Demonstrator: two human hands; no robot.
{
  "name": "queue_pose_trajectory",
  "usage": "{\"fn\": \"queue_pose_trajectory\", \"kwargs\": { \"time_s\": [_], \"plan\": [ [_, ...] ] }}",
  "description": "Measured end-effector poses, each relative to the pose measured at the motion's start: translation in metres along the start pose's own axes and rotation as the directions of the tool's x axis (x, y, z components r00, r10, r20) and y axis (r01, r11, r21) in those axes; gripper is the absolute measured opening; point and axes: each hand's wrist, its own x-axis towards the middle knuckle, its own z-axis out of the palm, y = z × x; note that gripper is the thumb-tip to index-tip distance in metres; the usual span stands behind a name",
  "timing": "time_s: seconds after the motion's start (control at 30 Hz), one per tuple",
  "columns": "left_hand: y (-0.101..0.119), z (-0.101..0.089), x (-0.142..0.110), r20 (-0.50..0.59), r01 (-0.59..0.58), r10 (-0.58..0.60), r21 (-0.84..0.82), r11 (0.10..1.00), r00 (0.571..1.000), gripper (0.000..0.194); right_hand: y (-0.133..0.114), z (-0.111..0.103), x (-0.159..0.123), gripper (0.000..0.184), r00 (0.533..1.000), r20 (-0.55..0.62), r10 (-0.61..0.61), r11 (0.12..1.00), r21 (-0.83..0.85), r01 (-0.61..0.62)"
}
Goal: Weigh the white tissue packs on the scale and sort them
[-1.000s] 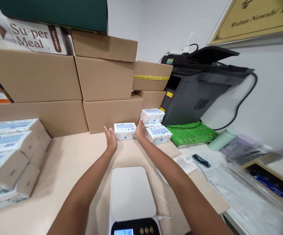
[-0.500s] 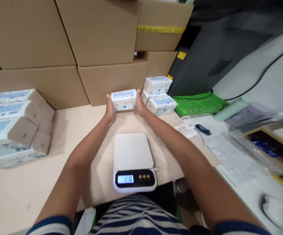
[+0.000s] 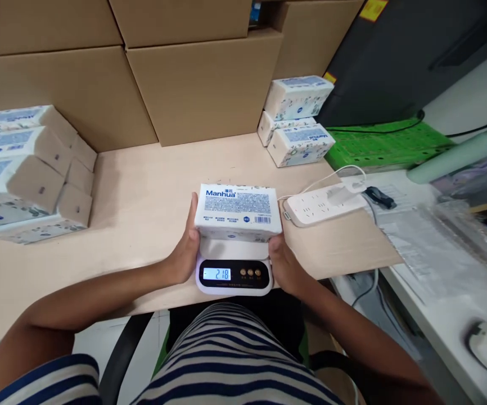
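Between my two hands is a white tissue pack with blue "Manhua" print, level over the white digital scale. My left hand presses its left end, and my right hand grips the right end near the bottom corner. The pack covers most of the weighing plate; whether it rests on the plate I cannot tell. The scale's lit display reads 2.18, with three round buttons to its right.
Several tissue packs are stacked at the left, and three more at the back right. Cardboard boxes wall off the back. A white power strip and a green crate lie to the right.
Both hands have drawn the tissue pack from the back of the table toward me, over the scale. The camera view has tilted down, and the power strip now shows fully.
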Motion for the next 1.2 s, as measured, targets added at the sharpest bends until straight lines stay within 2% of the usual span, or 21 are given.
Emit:
{"fn": "queue_pose_trajectory", "kwargs": {
  "time_s": [0.07,0.13,0.17,0.23,0.3,0.33,0.4,0.47,0.5,0.57,0.6,0.73,0.9,1.03,1.2],
  "plan": [
    [-0.005,-0.003,0.009,-0.028,0.007,-0.006,0.021,1.0,1.0,0.103,0.004,-0.003,0.004,0.099,0.999,-0.036,-0.003,1.0,0.017,0.004],
    [-0.005,-0.012,0.022,-0.055,-0.103,0.108,0.09,0.991,0.993,0.107,0.01,-0.008,0.005,0.103,0.991,-0.127,-0.044,0.998,-0.038,0.04],
    [-0.005,-0.02,0.03,-0.076,-0.192,0.204,0.143,0.971,0.976,0.106,0.014,-0.01,0.003,0.104,0.98,-0.184,-0.079,0.994,-0.091,0.063],
    [-0.009,-0.039,0.048,-0.103,-0.369,0.407,0.265,0.891,0.908,0.1,0.022,-0.011,-0.005,0.103,0.942,-0.298,-0.154,0.976,-0.197,0.097],
    [-0.016,-0.058,0.067,-0.129,-0.441,0.506,0.341,0.83,0.853,0.093,0.026,-0.009,-0.017,0.098,0.897,-0.391,-0.204,0.962,-0.251,0.11],
    [-0.019,-0.065,0.075,-0.148,-0.423,0.496,0.355,0.834,0.855,0.092,0.026,-0.008,-0.023,0.095,0.876,-0.432,-0.217,0.959,-0.26,0.11],
    [-0.024,-0.072,0.085,-0.147,-0.316,0.387,0.357,0.879,0.91,0.096,0.024,-0.005,-0.035,0.088,0.837,-0.498,-0.226,0.96,-0.26,0.104],
    [-0.022,-0.068,0.089,-0.059,-0.189,0.226,0.369,0.91,0.972,0.092,0.023,-0.004,-0.043,0.081,0.807,-0.547,-0.221,0.958,-0.276,0.075],
    [-0.018,-0.065,0.089,0.012,-0.141,0.148,0.383,0.913,0.989,0.085,0.024,-0.003,-0.047,0.08,0.795,-0.566,-0.219,0.953,-0.297,0.051],
    [-0.008,-0.057,0.087,0.117,-0.072,0.028,0.398,0.915,0.993,0.065,0.029,-0.003,-0.052,0.079,0.778,-0.59,-0.215,0.94,-0.341,0.001],
    [-0.003,-0.054,0.086,0.136,-0.048,-0.007,0.392,0.919,0.991,0.058,0.033,-0.003,-0.054,0.079,0.773,-0.597,-0.216,0.935,-0.355,-0.013],
    [0.006,-0.053,0.085,0.146,-0.043,-0.014,0.376,0.925,0.989,0.046,0.044,-0.004,-0.059,0.078,0.791,-0.572,-0.216,0.949,-0.314,0.032],
    [0.001,-0.057,0.084,0.173,-0.106,0.034,0.43,0.896,0.984,0.04,0.041,0.0,-0.06,0.072,0.821,-0.517,-0.242,0.945,-0.317,0.079],
    [-0.003,-0.058,0.084,0.227,-0.162,0.045,0.529,0.833,0.973,0.044,0.039,0.006,-0.062,0.073,0.821,-0.509,-0.258,0.906,-0.424,0.022],
    [-0.005,-0.059,0.084,0.227,-0.159,0.033,0.561,0.812,0.973,0.052,0.046,0.006,-0.065,0.07,0.807,-0.499,-0.316,0.893,-0.443,0.075]
  ]
}}
